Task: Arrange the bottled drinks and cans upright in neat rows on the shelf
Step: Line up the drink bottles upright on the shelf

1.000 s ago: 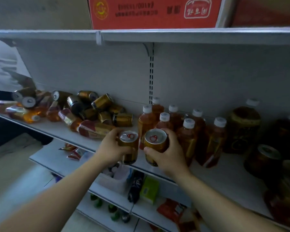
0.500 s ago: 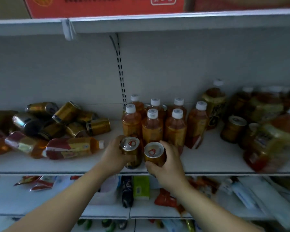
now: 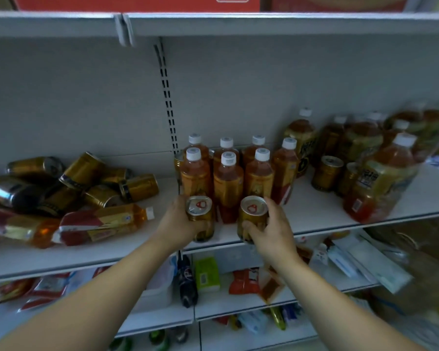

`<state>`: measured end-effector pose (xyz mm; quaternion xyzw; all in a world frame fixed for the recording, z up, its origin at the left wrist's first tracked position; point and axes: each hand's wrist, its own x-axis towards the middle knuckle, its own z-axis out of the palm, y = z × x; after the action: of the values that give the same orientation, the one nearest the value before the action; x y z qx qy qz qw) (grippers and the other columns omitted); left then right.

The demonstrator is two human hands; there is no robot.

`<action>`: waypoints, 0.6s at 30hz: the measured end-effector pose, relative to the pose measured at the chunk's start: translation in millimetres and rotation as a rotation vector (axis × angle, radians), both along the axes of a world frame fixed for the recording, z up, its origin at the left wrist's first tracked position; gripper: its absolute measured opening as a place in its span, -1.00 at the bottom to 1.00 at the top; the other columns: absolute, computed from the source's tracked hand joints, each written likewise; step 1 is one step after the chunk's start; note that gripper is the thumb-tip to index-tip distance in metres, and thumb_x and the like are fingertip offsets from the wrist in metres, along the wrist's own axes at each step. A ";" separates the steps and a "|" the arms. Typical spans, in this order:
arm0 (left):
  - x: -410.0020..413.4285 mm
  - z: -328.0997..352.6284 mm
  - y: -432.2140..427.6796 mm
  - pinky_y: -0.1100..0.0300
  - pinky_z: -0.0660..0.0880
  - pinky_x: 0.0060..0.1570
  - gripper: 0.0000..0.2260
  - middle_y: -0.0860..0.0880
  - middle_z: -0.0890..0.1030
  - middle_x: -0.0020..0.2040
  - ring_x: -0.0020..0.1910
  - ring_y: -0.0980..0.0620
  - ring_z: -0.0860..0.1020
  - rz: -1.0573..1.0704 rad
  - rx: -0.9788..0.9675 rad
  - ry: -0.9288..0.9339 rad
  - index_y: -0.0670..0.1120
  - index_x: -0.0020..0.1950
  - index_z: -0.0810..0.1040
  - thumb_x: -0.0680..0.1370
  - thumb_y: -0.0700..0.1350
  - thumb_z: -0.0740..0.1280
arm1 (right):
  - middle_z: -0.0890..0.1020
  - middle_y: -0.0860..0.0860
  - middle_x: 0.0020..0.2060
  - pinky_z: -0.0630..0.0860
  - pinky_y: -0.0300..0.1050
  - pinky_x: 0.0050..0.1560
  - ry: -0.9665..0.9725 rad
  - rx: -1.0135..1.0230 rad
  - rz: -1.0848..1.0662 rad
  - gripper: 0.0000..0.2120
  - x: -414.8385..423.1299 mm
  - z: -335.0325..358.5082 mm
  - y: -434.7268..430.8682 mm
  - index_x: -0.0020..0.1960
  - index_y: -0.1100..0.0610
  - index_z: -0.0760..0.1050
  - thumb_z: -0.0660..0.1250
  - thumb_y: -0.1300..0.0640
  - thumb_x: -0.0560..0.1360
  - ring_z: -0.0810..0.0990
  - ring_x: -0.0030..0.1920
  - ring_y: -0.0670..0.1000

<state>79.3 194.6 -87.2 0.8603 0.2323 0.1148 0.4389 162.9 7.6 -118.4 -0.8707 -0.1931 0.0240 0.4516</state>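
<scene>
My left hand (image 3: 178, 221) and right hand (image 3: 271, 229) stay clamped on two upright cans (image 3: 252, 216). They've dropped to the shelf (image 3: 314, 214) front edge, six o'clock of the standing bottles (image 3: 227, 183); probably touching down.

I'm seeing dim, flat, bluish light with soft shadows under the shelf (image 3: 314, 219) lip. The centre is fairly sharp (can tops show pale glare), but the large bottles (image 3: 380, 178) toward three o'clock smear with motion blur. Wide-angle bowing bends the upper shelf edge (image 3: 264, 21) at twelve o'clock.
</scene>
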 end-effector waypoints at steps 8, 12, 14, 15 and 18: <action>8.2 -8.7 -12.4 0.24 0.45 0.03 -0.38 0.06 0.48 0.08 0.07 0.08 0.50 0.031 0.016 -0.010 0.01 0.29 0.31 0.33 -0.15 0.52 | 0.26 0.00 0.46 0.17 -0.17 0.39 -0.025 -0.065 0.082 -0.24 14.8 -0.6 -3.8 0.53 0.06 0.12 0.42 -0.06 0.47 0.23 0.45 0.00; 9.7 -7.4 -10.1 -0.06 0.42 0.25 -0.17 -0.08 0.37 0.26 0.27 -0.07 0.40 0.075 0.019 0.052 -0.06 0.40 0.19 0.24 -0.05 0.54 | 0.25 0.02 0.41 0.20 -0.25 0.32 -0.060 -0.034 0.108 -0.25 17.6 -2.6 -0.5 0.50 0.08 0.15 0.45 -0.03 0.45 0.26 0.41 0.02; 10.5 -4.4 -7.4 -0.01 0.43 0.23 -0.17 -0.08 0.36 0.27 0.27 -0.07 0.41 0.078 -0.021 0.059 -0.07 0.41 0.17 0.27 -0.06 0.55 | 0.24 0.02 0.40 0.21 -0.24 0.31 -0.039 -0.047 0.122 -0.23 19.6 -2.1 -1.2 0.50 0.08 0.13 0.45 -0.04 0.44 0.26 0.41 0.02; 11.1 -3.3 -5.2 0.02 0.43 0.20 -0.19 -0.08 0.37 0.27 0.26 -0.06 0.42 0.078 -0.039 0.061 -0.07 0.42 0.16 0.31 -0.07 0.55 | 0.22 0.03 0.41 0.21 -0.22 0.32 -0.025 -0.063 0.132 -0.21 20.6 -1.0 -2.5 0.51 0.07 0.10 0.45 -0.06 0.44 0.25 0.41 0.02; 11.9 2.3 -2.7 0.11 0.42 0.09 -0.26 -0.05 0.39 0.27 0.18 0.01 0.43 0.087 -0.054 0.034 -0.07 0.43 0.17 0.39 0.00 0.50 | 0.23 0.04 0.40 0.23 -0.18 0.34 0.006 -0.089 0.153 -0.17 21.5 2.3 -6.5 0.51 0.04 0.08 0.46 -0.11 0.41 0.24 0.41 0.03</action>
<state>91.1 191.9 -84.9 0.8392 0.2798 0.1128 0.4524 184.4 1.1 -116.1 -0.8725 -0.2563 0.0696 0.4100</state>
